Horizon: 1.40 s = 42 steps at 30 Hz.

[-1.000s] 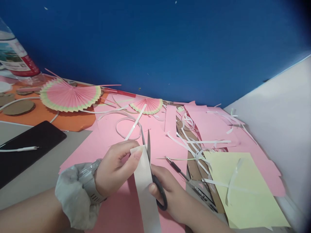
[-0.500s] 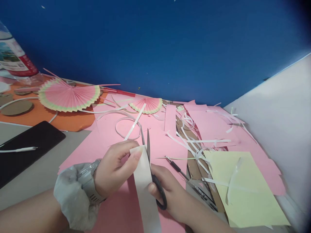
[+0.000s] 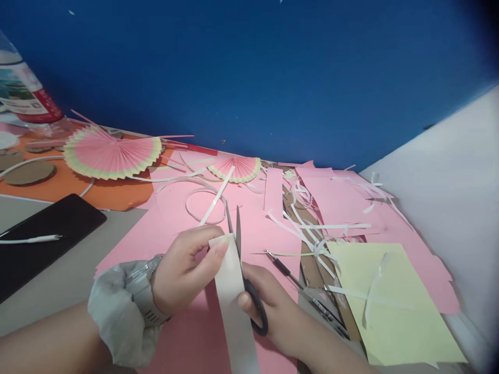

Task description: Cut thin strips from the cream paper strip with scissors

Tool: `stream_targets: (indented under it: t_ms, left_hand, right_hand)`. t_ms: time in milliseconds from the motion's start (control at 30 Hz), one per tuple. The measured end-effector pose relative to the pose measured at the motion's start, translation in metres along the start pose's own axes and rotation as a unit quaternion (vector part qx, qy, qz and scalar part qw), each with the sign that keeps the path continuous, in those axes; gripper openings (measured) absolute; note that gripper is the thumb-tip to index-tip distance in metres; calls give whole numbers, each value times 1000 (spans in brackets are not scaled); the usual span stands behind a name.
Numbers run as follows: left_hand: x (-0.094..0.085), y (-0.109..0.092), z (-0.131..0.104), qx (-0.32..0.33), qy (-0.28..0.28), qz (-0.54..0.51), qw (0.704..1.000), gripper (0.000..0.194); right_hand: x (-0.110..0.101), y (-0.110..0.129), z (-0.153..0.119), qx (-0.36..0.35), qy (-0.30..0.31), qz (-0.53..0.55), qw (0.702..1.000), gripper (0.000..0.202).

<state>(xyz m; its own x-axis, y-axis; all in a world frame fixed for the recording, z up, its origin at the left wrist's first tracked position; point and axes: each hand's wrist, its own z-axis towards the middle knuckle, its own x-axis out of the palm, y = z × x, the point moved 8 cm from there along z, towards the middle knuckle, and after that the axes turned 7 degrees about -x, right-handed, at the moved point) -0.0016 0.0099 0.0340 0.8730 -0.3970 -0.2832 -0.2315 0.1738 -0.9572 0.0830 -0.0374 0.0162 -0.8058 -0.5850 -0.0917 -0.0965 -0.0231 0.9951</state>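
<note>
My left hand [image 3: 197, 265] pinches the top of a long white paper strip [image 3: 232, 306] between thumb and fingers. The strip runs down toward me over a pink sheet [image 3: 156, 239]. My right hand [image 3: 268, 304] grips black-handled scissors [image 3: 238, 234], fingers through the handle. The blades are parted, point away from me and lie along the strip's right edge near its top. Just beyond my left hand, a narrow white paper strip [image 3: 218, 195] slants across the pink sheet and a loop of pale cable.
Two pleated pink fans [image 3: 113, 156] lie at the back. A black phone [image 3: 54, 231] and a bottle [image 3: 27, 88] are on the left. Right of my hands are pens [image 3: 288, 272], paper scraps, and a pale yellow sheet [image 3: 413, 332]. A blue partition [image 3: 249, 78] closes the back.
Almost nothing differs. Both hands, the scissors and the white strip keep their places; the view has shifted very slightly.
</note>
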Motion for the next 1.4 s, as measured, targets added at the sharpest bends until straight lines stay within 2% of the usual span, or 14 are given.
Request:
stream_targets:
  t_ms: [1400]
  left_hand:
    - [3,-1,0,10,18,1,1000,33]
  right_hand:
    - [-1,-1,0,3,-5,23,1000,46]
